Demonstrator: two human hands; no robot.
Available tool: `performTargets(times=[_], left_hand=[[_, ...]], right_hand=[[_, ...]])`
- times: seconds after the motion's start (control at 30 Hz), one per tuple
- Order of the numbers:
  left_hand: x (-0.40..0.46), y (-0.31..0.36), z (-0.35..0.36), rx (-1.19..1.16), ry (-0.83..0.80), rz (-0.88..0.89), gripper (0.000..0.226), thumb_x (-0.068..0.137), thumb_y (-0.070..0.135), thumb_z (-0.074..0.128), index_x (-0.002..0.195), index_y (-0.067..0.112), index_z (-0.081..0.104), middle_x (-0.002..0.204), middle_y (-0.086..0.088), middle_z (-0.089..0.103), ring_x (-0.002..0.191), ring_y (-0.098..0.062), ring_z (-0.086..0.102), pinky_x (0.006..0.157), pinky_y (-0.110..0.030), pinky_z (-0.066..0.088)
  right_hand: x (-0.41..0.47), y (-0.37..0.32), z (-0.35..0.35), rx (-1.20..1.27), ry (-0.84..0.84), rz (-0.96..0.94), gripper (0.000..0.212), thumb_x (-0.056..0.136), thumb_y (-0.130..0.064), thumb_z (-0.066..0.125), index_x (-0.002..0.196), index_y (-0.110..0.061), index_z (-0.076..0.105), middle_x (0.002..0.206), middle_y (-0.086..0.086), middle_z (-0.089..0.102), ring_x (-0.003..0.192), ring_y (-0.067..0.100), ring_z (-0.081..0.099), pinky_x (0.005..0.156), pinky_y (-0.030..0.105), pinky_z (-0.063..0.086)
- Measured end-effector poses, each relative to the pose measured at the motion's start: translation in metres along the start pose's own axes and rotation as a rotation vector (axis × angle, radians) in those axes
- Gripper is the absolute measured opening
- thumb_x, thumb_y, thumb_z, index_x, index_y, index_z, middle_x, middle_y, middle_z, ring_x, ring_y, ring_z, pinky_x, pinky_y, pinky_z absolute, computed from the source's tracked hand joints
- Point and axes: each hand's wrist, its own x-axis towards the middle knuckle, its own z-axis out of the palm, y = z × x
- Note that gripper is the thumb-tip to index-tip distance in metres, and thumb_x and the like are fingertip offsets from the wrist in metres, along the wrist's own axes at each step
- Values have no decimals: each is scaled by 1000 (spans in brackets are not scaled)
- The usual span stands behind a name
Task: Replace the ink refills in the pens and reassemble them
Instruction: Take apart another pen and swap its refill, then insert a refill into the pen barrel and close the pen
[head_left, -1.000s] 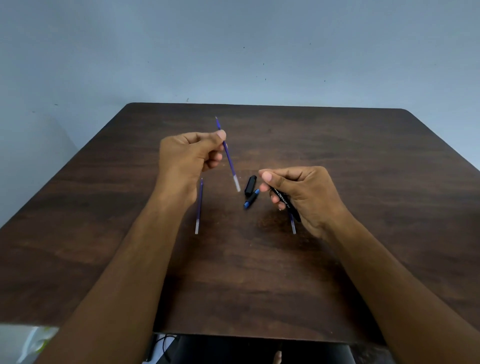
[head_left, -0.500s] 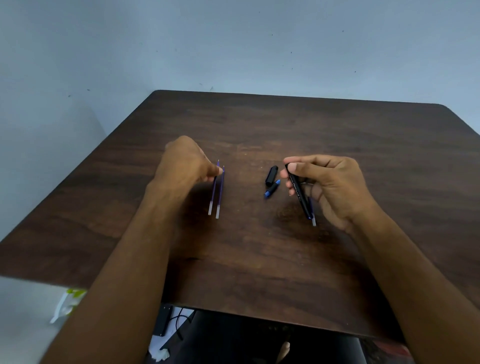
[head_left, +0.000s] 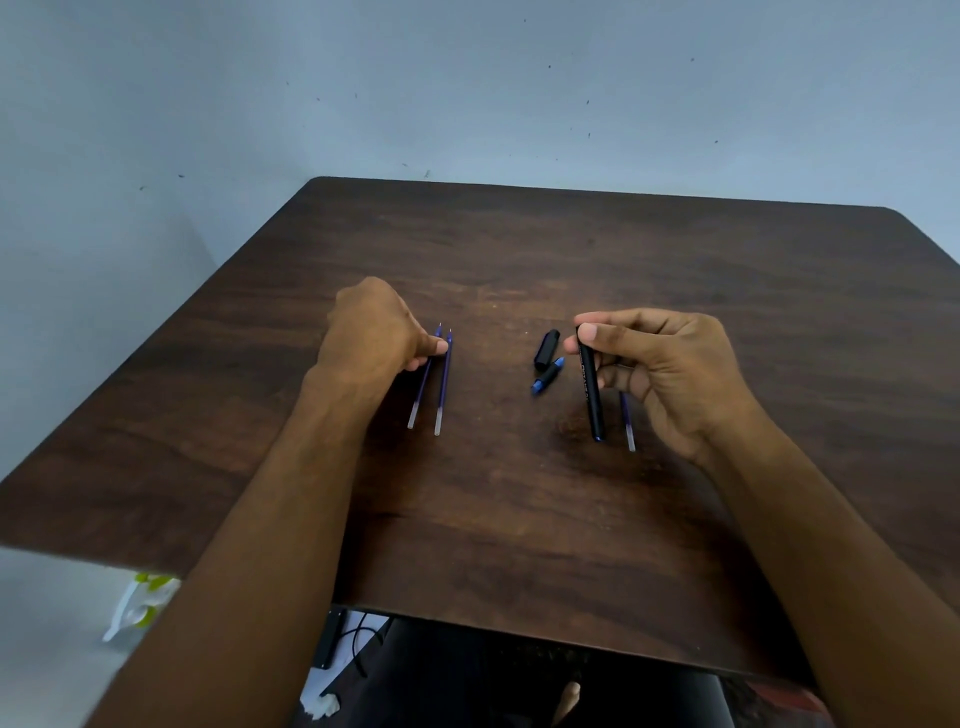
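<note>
On dark wooden tabletop (head_left: 519, 519), left hand (head_left: 374, 332) has now laid its refill (head_left: 444, 382) beside another refill (head_left: 421, 389) left of centre, fingers touching them, while right hand (head_left: 670, 374) grips the black pen barrel (head_left: 589, 384), ready for a new refill.

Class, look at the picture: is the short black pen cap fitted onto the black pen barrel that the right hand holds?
No: the short black pen cap lies apart on the wooden table, left of the black pen barrel in the right hand.
</note>
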Motion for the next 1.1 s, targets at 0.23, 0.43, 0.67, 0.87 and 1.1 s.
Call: performTargets(times=[0.23,0.43,0.67,0.87,1.1], left_hand=[[2,2,-1,18,-52,3,28,77,37,82,81,10,77,58,0,69,59,-13,63,90,-36,57],[-12,-1,-1,22,143,161,27,73,43,84,78,18,78,83,-4,74,82,-17,70,83,-37,58],[-61,25,25,-298,-13,677,7,77,34,83,81,31,78,69,15,74,65,4,68,58,-12,53],[-56,36,31,-346,-222,677,7,78,24,82,83,20,79,67,3,75,62,-4,68,60,-22,56],[-30,18,-15,-347,-38,547,11,77,26,81,82,16,78,75,0,76,66,-6,67,61,-21,53]], right_hand=[[1,1,-2,-5,-2,-3,26,72,-14,79,94,1,77,89,21,77,76,25,75,59,24,57],[2,3,-3,-8,-11,-5,26,74,-12,78,95,2,76,90,22,77,75,25,74,60,26,58],[5,4,-5,15,23,-30,25,75,-10,79,97,2,76,90,22,77,78,26,74,65,29,59],[5,4,-8,35,84,-52,17,82,-3,76,98,3,75,89,21,77,79,29,75,66,32,61],[7,5,-8,26,94,-36,15,84,-2,73,99,1,75,91,19,78,82,29,76,67,29,61]])
